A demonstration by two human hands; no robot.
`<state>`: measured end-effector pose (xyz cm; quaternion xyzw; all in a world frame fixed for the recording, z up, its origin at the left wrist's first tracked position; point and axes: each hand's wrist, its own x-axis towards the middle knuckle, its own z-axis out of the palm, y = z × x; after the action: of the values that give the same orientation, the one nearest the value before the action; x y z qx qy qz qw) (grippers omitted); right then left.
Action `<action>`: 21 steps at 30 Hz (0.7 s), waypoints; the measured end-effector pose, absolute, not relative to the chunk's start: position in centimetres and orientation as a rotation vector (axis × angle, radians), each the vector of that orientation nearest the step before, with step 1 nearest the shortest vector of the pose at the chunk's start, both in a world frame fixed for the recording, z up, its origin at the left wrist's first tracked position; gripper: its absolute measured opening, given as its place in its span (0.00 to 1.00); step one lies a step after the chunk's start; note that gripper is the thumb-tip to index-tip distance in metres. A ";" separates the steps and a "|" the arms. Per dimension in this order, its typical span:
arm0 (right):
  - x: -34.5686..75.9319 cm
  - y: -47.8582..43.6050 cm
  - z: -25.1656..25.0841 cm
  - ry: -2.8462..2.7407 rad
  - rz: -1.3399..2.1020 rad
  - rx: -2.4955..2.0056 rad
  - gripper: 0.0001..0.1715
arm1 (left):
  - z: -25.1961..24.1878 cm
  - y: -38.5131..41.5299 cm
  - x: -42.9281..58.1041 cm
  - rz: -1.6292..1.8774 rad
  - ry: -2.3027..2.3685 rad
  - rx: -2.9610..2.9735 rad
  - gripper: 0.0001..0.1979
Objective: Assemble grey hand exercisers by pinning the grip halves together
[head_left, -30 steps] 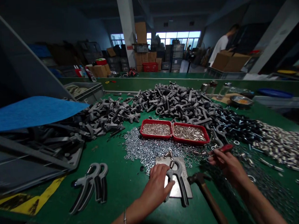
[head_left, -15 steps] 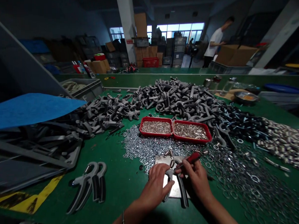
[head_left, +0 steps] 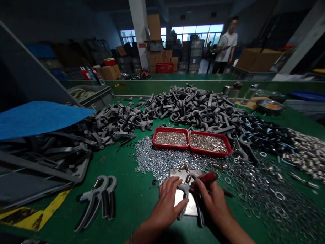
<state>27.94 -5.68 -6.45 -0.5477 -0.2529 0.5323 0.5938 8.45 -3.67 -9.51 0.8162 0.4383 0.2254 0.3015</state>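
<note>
My left hand (head_left: 167, 199) is shut around a grey hand grip exerciser (head_left: 200, 215), which rests on a steel plate (head_left: 183, 175). My right hand (head_left: 211, 199) holds a red-handled screwdriver (head_left: 208, 177) close above the grip's head. The screwdriver's tip is hidden behind my fingers. Small metal pieces stand on the plate's far edge (head_left: 186, 170). Two assembled grey grips (head_left: 97, 202) lie to the left of my hands on the green table (head_left: 139, 208).
Two red trays (head_left: 191, 141) of small metal parts stand beyond the plate, among loose washers (head_left: 158, 161). Grey grip parts (head_left: 194, 108) are heaped behind them, with silver tubes (head_left: 313, 154) at right. A blue sheet (head_left: 31, 119) lies at left. A person (head_left: 226, 41) stands far back.
My right hand has moved left from beside the plate to the grip, carrying the screwdriver. My left hand has stayed on the grip. The person in the background has turned and moved left.
</note>
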 end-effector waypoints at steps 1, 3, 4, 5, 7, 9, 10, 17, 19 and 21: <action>27.8 -5.6 -6.1 -0.516 1.296 -1.234 0.12 | -9.5 -3.7 8.4 0.593 1.160 2.167 0.26; 27.7 -5.0 -5.4 -0.358 1.437 -1.129 0.11 | -9.5 -3.7 8.4 0.586 1.157 2.168 0.25; 27.8 -4.5 -5.0 -0.264 1.521 -1.066 0.05 | -9.4 -3.7 8.5 0.583 1.164 2.166 0.25; 28.1 -3.9 -4.6 -0.173 1.602 -1.001 0.03 | -9.4 -3.7 8.5 0.580 1.175 2.164 0.25; 28.9 -3.0 -4.1 -0.070 1.692 -0.897 0.14 | -9.2 -3.6 8.7 0.572 1.184 2.169 0.25; 29.7 -2.5 -4.0 -0.133 1.656 -0.866 0.14 | -9.1 -3.6 8.7 0.564 1.177 2.181 0.25; 30.0 -2.5 -4.2 -0.220 1.603 -0.882 0.12 | -9.0 -3.5 8.8 0.564 1.171 2.185 0.25; 28.9 -4.3 -6.4 -0.782 1.246 -1.166 0.18 | -8.3 -3.3 8.9 0.552 1.158 2.162 0.25; 28.6 -4.5 -6.6 -0.890 1.176 -1.239 0.18 | -8.2 -3.3 8.9 0.549 1.153 2.162 0.25; 28.6 -4.6 -6.6 -0.978 1.119 -1.302 0.18 | -8.2 -3.4 8.9 0.553 1.159 2.158 0.25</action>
<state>28.63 -4.63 -6.60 -0.5502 -0.4131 0.4728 0.5506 8.90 -3.38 -8.18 0.8170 0.4388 0.2094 0.3102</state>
